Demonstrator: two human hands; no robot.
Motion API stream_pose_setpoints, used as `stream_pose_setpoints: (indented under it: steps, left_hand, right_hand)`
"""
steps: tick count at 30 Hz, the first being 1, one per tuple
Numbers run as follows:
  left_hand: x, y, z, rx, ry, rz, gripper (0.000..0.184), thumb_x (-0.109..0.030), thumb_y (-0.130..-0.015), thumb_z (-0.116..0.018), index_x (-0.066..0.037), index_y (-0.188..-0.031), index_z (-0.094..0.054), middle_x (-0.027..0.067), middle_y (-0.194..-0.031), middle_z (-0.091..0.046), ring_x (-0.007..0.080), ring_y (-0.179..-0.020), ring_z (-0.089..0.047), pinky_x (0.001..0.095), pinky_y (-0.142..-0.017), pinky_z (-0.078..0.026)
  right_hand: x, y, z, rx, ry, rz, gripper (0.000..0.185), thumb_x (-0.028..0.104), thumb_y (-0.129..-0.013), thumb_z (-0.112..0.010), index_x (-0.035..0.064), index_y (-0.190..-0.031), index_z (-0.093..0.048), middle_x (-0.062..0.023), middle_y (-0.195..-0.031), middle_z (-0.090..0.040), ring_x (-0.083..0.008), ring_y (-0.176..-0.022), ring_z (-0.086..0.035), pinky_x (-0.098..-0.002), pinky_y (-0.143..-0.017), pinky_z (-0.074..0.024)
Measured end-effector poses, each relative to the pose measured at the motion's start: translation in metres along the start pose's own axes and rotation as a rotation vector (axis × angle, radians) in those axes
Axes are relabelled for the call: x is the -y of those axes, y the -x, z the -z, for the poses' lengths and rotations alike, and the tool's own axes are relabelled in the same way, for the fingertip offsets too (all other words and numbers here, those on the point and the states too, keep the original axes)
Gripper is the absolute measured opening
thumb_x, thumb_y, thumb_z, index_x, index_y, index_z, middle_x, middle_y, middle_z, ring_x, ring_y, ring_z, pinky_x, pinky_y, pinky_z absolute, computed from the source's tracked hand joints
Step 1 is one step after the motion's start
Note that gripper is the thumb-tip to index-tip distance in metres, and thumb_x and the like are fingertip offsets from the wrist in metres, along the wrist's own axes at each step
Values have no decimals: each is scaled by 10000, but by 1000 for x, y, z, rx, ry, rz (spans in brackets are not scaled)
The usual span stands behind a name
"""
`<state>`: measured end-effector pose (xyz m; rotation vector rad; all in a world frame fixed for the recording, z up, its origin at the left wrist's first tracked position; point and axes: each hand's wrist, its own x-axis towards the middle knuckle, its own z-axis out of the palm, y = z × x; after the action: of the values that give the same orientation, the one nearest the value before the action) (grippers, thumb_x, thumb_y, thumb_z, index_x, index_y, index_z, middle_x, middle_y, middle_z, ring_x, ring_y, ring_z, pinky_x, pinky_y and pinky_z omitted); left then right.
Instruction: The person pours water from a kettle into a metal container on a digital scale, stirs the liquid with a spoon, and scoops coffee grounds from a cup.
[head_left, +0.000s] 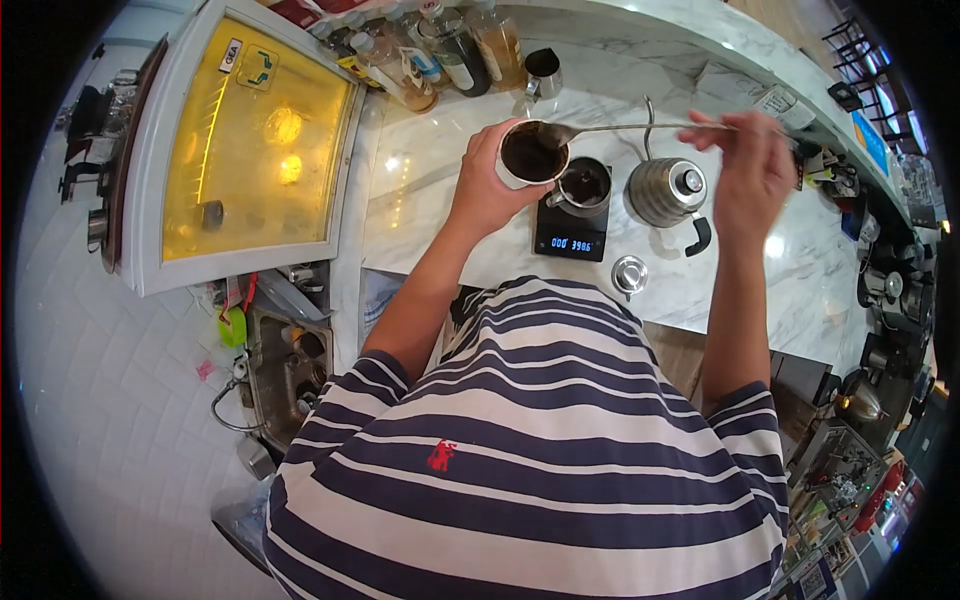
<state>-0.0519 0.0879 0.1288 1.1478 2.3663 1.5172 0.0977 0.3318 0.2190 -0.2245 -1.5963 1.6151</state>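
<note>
My left hand (pixel 487 187) is wrapped round a white cup (pixel 507 176) with dark contents, tilted slightly above the counter. A long metal spoon (pixel 610 127) reaches into the cup, its handle held in the fingers of my right hand (pixel 752 165). Just right of the cup, a small pot (pixel 583 186) with dark contents stands on a black scale (pixel 570 242) with a lit display. A steel gooseneck kettle (pixel 664 192) stands between that pot and my right hand. Nearer my body lies a small round metal piece (pixel 629 274).
Several bottles (pixel 447 50) line the back left of the marble counter (pixel 445 130), with a metal pitcher (pixel 543 72) beside them. A glass-doored cabinet (pixel 262 140) stands at the left, above a sink (pixel 285 375). Various equipment (pixel 890 300) fills the right side.
</note>
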Motion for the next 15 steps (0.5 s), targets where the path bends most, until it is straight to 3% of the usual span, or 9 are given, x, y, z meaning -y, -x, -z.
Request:
stream_pose_setpoints:
  steps: [2,4,6,9,11,12,15]
  left_hand:
    - [16,-9,-7,5,10,1,818,-169,-662,-947,-103,-1389,-578,139,-1270,-656,344,-1229,-600,441,-1066,-483]
    - [38,-17,-18,24,25,47,806,-153,-688,-948,-86,-1394,-565,111,-1287,-671,268,-1206,-642,393,-1039,-504]
    - [55,-26,-26,31,1,74,800,-143,-708,-948,-81,-1402,-555,85,-1268,-701,211,-1168,-679,362,-998,-530]
    - [82,-36,-41,60,95,205,850,-191,-657,-958,-67,-1397,-561,167,-1296,-660,346,-1228,-627,425,-1065,-494]
    - [100,-39,-51,23,135,211,826,-169,-658,-952,-64,-1382,-569,162,-1278,-672,329,-1196,-651,412,-1037,-515]
    - [106,-39,-55,10,145,217,818,-162,-660,-950,-63,-1378,-571,160,-1274,-674,327,-1191,-655,410,-1032,-519]
    - [123,-40,-63,-34,116,243,793,-122,-680,-938,-50,-1374,-560,149,-1280,-678,289,-1185,-665,398,-1019,-534]
  right_hand:
    - [-19,-16,-15,90,128,-51,274,209,-1111,-538,-23,-1004,-640,-112,-751,-720,-188,-764,-737,-317,-808,-563]
    - [-37,-32,-30,161,251,-109,293,233,-1081,-594,-24,-963,-669,-74,-740,-732,-124,-740,-711,-263,-719,-519]
    - [-61,-48,-38,258,324,-127,309,261,-1074,-606,-23,-973,-676,-78,-744,-735,-118,-733,-705,-271,-701,-519]
    - [-93,-73,-48,359,479,-158,361,335,-1065,-611,-10,-987,-686,-84,-742,-734,-127,-706,-694,-291,-678,-518]
    - [-120,-85,-57,398,489,-189,376,357,-1065,-606,-4,-998,-687,-88,-739,-732,-140,-695,-690,-299,-682,-520]
    - [-130,-89,-64,418,498,-210,342,331,-1059,-608,2,-1002,-680,-94,-735,-723,-170,-691,-689,-320,-683,-523]
    - [-166,-98,-78,523,518,-245,267,242,-1072,-610,-19,-1038,-650,-55,-768,-697,-117,-720,-660,-288,-692,-521]
